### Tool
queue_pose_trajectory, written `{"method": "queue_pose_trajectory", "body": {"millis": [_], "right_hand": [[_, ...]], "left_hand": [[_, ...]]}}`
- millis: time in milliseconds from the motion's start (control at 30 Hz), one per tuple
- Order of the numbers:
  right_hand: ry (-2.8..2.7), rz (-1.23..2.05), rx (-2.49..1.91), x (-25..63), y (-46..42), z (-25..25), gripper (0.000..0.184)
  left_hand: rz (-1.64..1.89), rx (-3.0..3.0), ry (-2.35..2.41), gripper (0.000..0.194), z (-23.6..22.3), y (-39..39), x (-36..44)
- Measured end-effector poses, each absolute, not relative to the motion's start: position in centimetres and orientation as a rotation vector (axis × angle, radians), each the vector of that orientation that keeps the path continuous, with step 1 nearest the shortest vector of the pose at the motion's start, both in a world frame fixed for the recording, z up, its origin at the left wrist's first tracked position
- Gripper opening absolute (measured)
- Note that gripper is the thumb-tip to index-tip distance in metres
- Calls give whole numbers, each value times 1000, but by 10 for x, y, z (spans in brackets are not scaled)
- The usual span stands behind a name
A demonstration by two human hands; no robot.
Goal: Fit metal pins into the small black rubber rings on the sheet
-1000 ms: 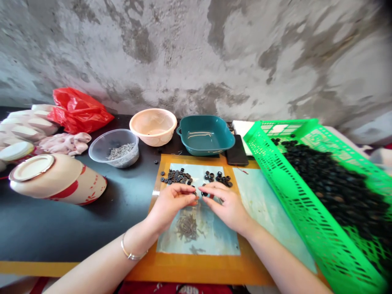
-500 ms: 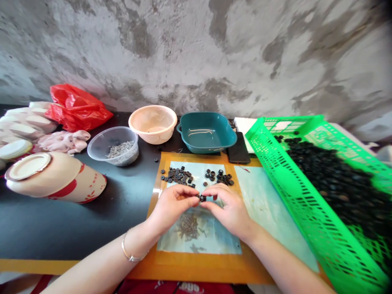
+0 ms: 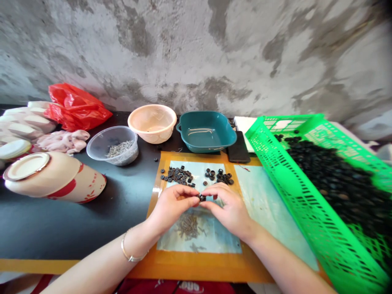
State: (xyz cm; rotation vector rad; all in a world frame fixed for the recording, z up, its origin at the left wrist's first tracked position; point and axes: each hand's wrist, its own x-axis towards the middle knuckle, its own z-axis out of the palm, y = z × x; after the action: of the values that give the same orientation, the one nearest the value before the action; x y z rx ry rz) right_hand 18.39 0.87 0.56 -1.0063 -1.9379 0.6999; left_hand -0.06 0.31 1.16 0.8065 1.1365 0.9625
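The small black round piece (image 3: 202, 198) sits between the two sets of fingertips, above the pale blue rectangular sheet (image 3: 220, 234). The left hand (image 3: 171, 204) pinches it from the left, thumb and forefinger almost together; whether they grip a second part too is hidden. The right hand (image 3: 231, 208) takes it from the right, thumb and forefinger parted by little more than the piece's thickness. One second ago a gap separated the hands and the piece showed at the right fingertips alone; now both meet at it, much as half a second ago. Just beyond the fingers lie a left cluster of black washer-like discs (image 3: 180, 175) and a right cluster of black rounded pieces (image 3: 225, 178); nearer the body is a pile of thin brownish metal pins (image 3: 188, 226). An amber-brown border (image 3: 196, 267) edges the sheet. To the right, a second pale blue sheet (image 3: 269, 212) leaves room before the bright green perforated plastic basket (image 3: 284, 179); to the left, the smooth black tabletop (image 3: 61, 232) stretches past the forearm. The teal plastic basin (image 3: 211, 145) stands behind the clusters.
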Motion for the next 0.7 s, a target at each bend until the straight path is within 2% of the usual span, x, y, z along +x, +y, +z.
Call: {"method": "queue_pose_trajectory", "body": {"millis": [533, 700], "right_hand": [[-1987, 666, -962, 184, 9, 2, 14], [-1974, 766, -1069, 182, 4, 0, 16]], "left_hand": [[918, 830, 1140, 19, 10, 3, -1], [859, 798, 1072, 27, 7, 3, -2]]}}
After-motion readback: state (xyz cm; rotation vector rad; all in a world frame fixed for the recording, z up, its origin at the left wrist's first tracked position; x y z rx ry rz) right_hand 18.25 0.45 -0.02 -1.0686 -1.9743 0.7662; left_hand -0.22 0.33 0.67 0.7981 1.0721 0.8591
